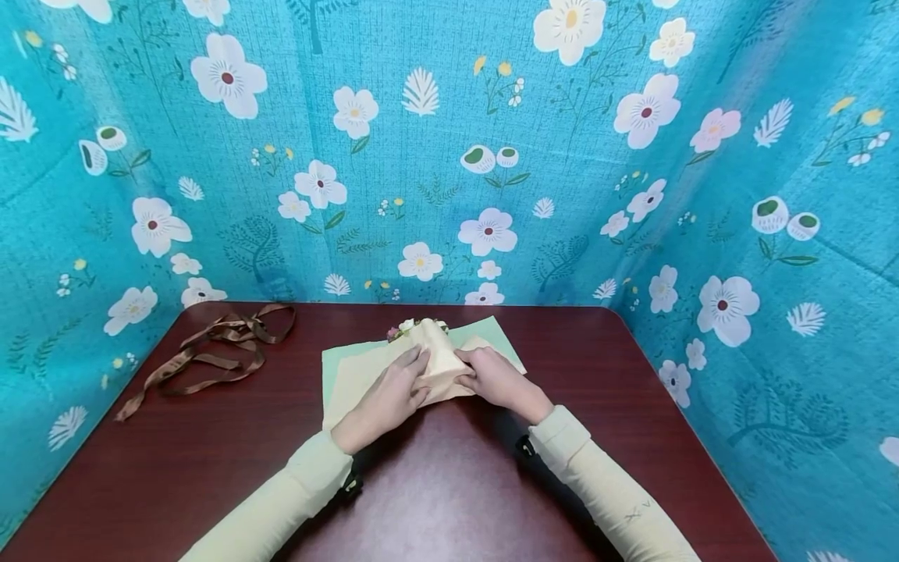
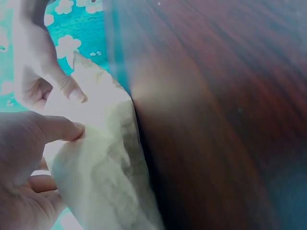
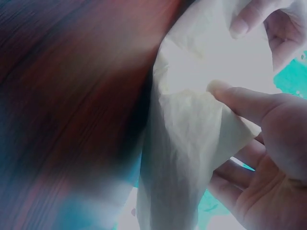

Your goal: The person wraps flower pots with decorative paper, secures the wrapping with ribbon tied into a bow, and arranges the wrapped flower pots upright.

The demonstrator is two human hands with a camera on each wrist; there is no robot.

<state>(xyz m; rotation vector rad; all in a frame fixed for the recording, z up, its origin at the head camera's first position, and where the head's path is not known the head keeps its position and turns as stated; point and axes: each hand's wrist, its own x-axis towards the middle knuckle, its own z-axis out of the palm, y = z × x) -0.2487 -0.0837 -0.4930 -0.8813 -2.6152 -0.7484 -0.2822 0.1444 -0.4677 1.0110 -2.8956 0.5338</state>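
Note:
Cream wrapping paper [image 1: 438,351] is folded round a small bunch of flowers [image 1: 414,326], of which only a few blooms peep out at the far end. Under it lies a pale green sheet [image 1: 500,332]. My left hand [image 1: 393,390] pinches the folded paper from the left, thumb on the near face and fingers behind it, as the left wrist view shows. From the right, my right hand [image 1: 495,378] pinches the same fold, its thumb [image 3: 235,98] pressing the creased near end. The stems are hidden inside the paper.
A brown ribbon [image 1: 225,343] lies in loose loops at the table's back left. The dark red wooden table [image 1: 583,351] meets a blue flowered curtain [image 1: 421,172] behind and at both sides.

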